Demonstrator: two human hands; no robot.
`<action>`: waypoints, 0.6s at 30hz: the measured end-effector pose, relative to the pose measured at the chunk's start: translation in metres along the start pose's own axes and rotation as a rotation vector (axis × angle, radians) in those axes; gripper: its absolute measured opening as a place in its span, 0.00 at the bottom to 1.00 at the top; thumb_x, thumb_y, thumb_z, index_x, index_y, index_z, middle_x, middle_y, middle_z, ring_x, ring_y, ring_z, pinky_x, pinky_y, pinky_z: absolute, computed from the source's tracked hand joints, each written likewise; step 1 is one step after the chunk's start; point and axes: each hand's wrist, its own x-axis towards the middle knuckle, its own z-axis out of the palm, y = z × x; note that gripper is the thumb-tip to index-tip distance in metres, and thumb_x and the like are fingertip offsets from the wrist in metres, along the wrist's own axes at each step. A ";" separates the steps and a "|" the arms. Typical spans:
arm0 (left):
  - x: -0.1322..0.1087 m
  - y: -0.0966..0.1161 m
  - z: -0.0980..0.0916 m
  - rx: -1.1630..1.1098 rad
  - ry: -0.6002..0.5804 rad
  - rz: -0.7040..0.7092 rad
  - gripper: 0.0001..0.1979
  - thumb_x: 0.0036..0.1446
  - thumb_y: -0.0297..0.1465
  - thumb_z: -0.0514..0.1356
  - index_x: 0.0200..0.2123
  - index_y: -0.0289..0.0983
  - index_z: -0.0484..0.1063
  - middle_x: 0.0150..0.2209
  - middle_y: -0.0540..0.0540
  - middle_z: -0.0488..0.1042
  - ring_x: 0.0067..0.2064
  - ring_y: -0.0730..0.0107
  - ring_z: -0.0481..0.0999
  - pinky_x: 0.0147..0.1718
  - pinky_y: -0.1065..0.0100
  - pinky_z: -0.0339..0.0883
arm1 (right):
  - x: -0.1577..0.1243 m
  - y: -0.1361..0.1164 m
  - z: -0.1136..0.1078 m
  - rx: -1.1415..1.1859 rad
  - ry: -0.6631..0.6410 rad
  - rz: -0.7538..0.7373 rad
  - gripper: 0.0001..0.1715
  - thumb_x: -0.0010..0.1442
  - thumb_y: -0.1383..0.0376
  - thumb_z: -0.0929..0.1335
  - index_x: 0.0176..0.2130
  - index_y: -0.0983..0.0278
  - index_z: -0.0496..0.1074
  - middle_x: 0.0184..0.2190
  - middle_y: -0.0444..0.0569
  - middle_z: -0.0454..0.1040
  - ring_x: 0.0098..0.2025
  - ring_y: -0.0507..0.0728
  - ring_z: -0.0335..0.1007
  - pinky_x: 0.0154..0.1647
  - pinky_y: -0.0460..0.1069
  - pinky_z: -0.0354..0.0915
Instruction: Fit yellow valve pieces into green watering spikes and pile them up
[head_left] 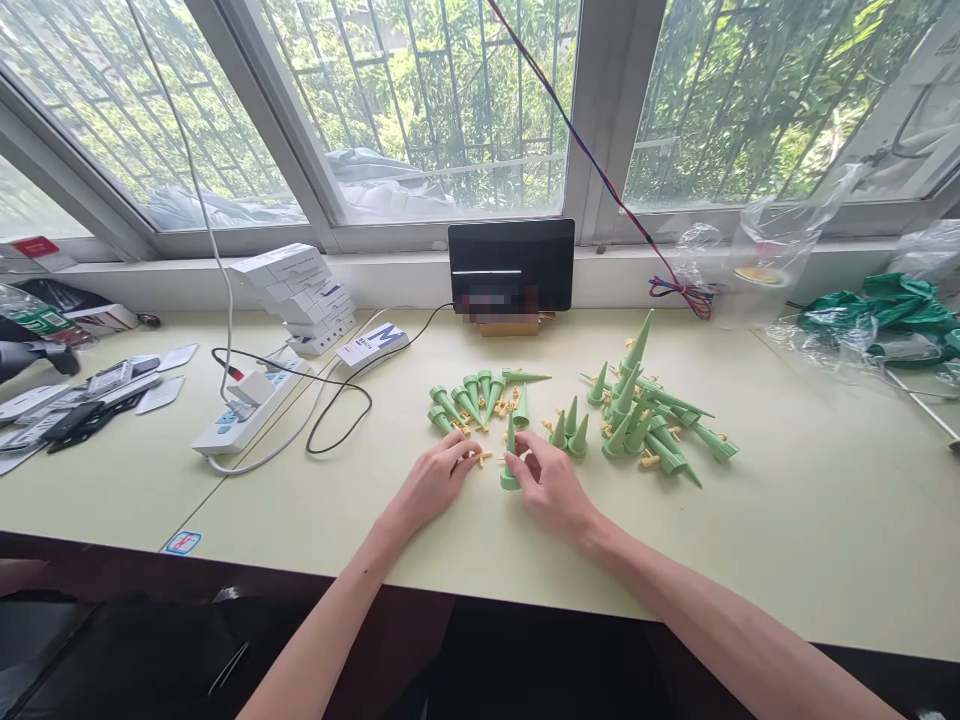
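My right hand [551, 485] is closed round a green plastic cone [510, 455] that stands upright on the pale green table [787, 520]. My left hand [435, 480] pinches a small yellow piece [482, 457] just left of that cone. Behind my hands lies a row of finished-looking green cones [469, 398] with small yellow pieces [507, 406] scattered among them. To the right is a larger heap of green cones [652, 420], some upright, some lying down.
A dark tablet [511, 268] leans against the window ledge at the back. A white power strip [247, 405] with cables and a stack of white boxes [296, 290] sit at the left. Plastic bags [772, 250] and green material [885, 310] lie at the right.
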 end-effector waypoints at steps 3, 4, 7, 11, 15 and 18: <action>0.001 0.000 0.000 0.022 -0.009 -0.012 0.13 0.69 0.33 0.48 0.39 0.39 0.71 0.38 0.47 0.69 0.34 0.69 0.71 0.37 0.67 0.66 | 0.000 0.000 0.000 -0.012 0.002 -0.006 0.10 0.67 0.60 0.61 0.43 0.64 0.67 0.34 0.48 0.71 0.24 0.51 0.61 0.26 0.48 0.62; 0.001 0.000 0.000 0.026 -0.011 -0.014 0.13 0.69 0.33 0.48 0.39 0.39 0.70 0.38 0.47 0.69 0.34 0.69 0.71 0.37 0.67 0.66 | 0.000 0.000 0.000 -0.013 0.003 -0.009 0.10 0.67 0.60 0.62 0.42 0.63 0.67 0.34 0.47 0.71 0.24 0.51 0.61 0.26 0.48 0.62; 0.000 0.001 0.000 0.029 -0.007 -0.016 0.12 0.69 0.32 0.47 0.38 0.38 0.69 0.37 0.47 0.68 0.34 0.69 0.71 0.37 0.67 0.66 | 0.001 -0.001 -0.001 -0.014 0.005 -0.011 0.10 0.67 0.60 0.62 0.41 0.63 0.67 0.33 0.47 0.71 0.24 0.51 0.61 0.26 0.48 0.62; -0.001 0.000 0.000 -0.038 0.024 -0.018 0.11 0.68 0.32 0.48 0.38 0.38 0.70 0.37 0.47 0.69 0.33 0.70 0.71 0.37 0.66 0.67 | 0.001 -0.001 -0.001 -0.002 0.015 -0.005 0.11 0.67 0.60 0.62 0.43 0.64 0.68 0.34 0.48 0.71 0.23 0.51 0.61 0.25 0.49 0.64; 0.002 0.003 -0.008 -0.299 0.087 -0.053 0.09 0.66 0.35 0.53 0.39 0.38 0.71 0.38 0.46 0.69 0.35 0.70 0.71 0.33 0.68 0.70 | 0.000 0.001 0.001 0.048 0.006 0.009 0.13 0.67 0.60 0.61 0.47 0.63 0.67 0.35 0.48 0.71 0.23 0.50 0.62 0.24 0.49 0.64; 0.012 0.010 -0.017 -0.541 0.013 -0.066 0.11 0.63 0.38 0.57 0.38 0.36 0.73 0.44 0.42 0.71 0.33 0.72 0.71 0.26 0.71 0.69 | 0.000 0.002 0.002 0.085 0.023 0.027 0.15 0.68 0.59 0.61 0.50 0.63 0.65 0.35 0.48 0.71 0.23 0.50 0.63 0.23 0.48 0.63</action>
